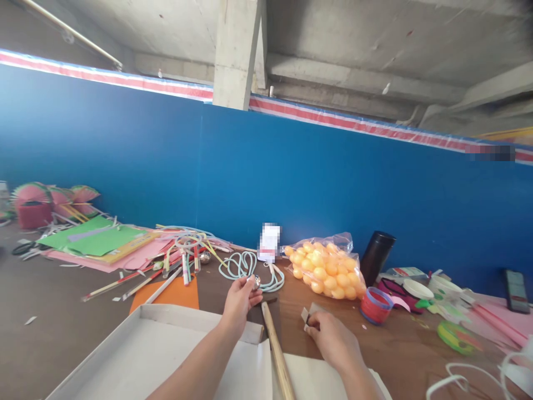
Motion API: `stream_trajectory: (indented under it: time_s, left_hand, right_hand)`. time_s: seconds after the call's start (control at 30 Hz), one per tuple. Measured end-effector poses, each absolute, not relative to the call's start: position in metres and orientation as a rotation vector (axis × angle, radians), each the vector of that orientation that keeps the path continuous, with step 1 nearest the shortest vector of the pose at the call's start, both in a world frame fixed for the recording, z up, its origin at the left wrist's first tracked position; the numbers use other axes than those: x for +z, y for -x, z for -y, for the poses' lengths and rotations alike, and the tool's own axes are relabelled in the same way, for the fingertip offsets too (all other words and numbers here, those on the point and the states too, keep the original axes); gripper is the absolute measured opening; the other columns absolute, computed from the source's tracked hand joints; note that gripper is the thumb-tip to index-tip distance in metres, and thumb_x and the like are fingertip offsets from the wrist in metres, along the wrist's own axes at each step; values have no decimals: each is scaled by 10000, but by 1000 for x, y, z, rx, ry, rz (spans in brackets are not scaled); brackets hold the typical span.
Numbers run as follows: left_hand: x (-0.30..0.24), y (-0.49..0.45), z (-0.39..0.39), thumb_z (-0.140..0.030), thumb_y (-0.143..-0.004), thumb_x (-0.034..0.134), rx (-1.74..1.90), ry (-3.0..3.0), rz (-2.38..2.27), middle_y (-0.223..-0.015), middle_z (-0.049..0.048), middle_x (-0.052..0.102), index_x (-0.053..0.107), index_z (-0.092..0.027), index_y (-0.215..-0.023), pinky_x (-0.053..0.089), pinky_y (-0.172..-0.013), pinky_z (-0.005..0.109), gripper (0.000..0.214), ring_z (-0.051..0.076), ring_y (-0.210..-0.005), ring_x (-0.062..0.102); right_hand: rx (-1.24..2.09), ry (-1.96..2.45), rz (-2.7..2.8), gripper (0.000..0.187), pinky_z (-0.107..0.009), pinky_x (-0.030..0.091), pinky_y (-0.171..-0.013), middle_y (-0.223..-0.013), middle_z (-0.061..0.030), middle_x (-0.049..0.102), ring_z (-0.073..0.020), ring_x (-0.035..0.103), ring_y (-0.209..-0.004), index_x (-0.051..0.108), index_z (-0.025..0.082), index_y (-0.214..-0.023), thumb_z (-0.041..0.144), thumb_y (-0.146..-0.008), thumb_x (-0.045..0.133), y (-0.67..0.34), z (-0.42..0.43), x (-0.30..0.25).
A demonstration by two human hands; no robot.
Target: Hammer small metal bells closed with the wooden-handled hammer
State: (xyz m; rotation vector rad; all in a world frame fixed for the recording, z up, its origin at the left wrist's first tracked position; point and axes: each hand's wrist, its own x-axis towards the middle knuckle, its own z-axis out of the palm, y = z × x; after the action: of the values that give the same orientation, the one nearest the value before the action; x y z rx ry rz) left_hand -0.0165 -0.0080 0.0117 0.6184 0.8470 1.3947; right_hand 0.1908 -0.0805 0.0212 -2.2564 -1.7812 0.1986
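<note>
My left hand (pixel 241 303) reaches in over the middle of the table, its fingers closed round a shiny silver ball (pixel 255 282). Just beyond it lies a coiled pale blue cord (pixel 238 265). My right hand (pixel 335 336) pinches a small folded piece of cardboard (pixel 315 309) over the brown tabletop; its other fingers are partly hidden. Between my hands a wooden stick (pixel 276 350) points away from me, beside a shallow white box tray (pixel 175 355). A second silver ball (pixel 205 257) sits to the left of the cord.
A clear bag of orange balls (pixel 327 269) lies ahead, near a black tumbler (pixel 377 256) and red-blue tape rolls (pixel 376 305). Green paper sheets (pixel 97 236) and several striped sticks cover the left. A phone (pixel 516 290) rests far right. A blue partition (pixel 266 178) bounds the table's back.
</note>
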Motion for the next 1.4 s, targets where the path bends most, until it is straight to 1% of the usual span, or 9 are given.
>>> stream_trajectory:
  time_s: [0.23,0.33,0.47,0.6,0.77,0.9,1.07,1.27,1.4]
  left_hand:
    - [10,16,8,-267,-738,623,1401,-628,-836,-738,43,586,521,-127,-850,510,-542,209,207,93,-582,594]
    - [9,16,8,-271,-737,623,1400,-630,-835,-734,44,585,522,-129,-842,512,-546,210,203,96,-586,597]
    - [7,16,7,-282,-736,623,1397,-646,-829,-740,49,590,526,-128,-842,512,-546,210,210,100,-593,599]
    - [7,15,7,-282,-730,629,1397,-639,-834,-735,50,594,524,-131,-848,512,-541,211,219,101,-586,599]
    - [8,15,7,-289,-718,642,1394,-626,-847,-734,51,601,528,-134,-855,513,-536,211,236,101,-580,600]
    - [8,15,7,-304,-713,645,1384,-626,-851,-752,58,609,538,-133,-845,516,-542,219,241,101,-576,601]
    - [10,15,8,-294,-710,649,1383,-626,-841,-731,51,605,529,-132,-837,516,-539,217,238,103,-575,602]
    - [10,15,8,-295,-717,642,1384,-631,-849,-732,50,598,523,-133,-845,514,-541,217,238,104,-582,602]
    - [9,15,8,-299,-727,632,1379,-652,-853,-753,53,597,522,-134,-856,516,-558,219,237,104,-597,604]
  right_hand:
    - [215,2275,1742,109,-244,280,-520,-735,13,665,-178,595,-727,573,260,-635,298,-719,514,-188,77,21]
    - [202,2263,1757,78,-237,301,-534,-825,5,666,-180,599,-773,592,271,-712,315,-717,527,-188,78,23]
    - [199,2286,1794,138,-252,327,-570,-916,-7,662,-205,599,-849,628,318,-798,349,-737,508,-186,81,27]
    - [175,2310,1835,134,-269,332,-587,-867,-8,668,-215,604,-834,633,319,-746,355,-738,505,-184,83,27]
    - [141,2318,1786,106,-259,327,-577,-828,7,667,-197,601,-790,589,282,-706,366,-722,526,-185,81,22]
    - [187,2304,1748,93,-241,304,-542,-771,28,665,-182,597,-753,554,267,-671,352,-708,540,-185,79,23]
    - [272,2234,1712,75,-232,291,-522,-766,29,673,-180,599,-737,587,281,-690,340,-706,544,-183,80,26]
    - [315,2095,1725,141,-226,317,-526,-660,5,668,-169,598,-658,621,241,-636,275,-718,511,-189,77,17]
    - [399,1949,1582,133,-216,353,-496,-629,3,662,-152,595,-584,597,218,-664,280,-720,493,-189,75,18]
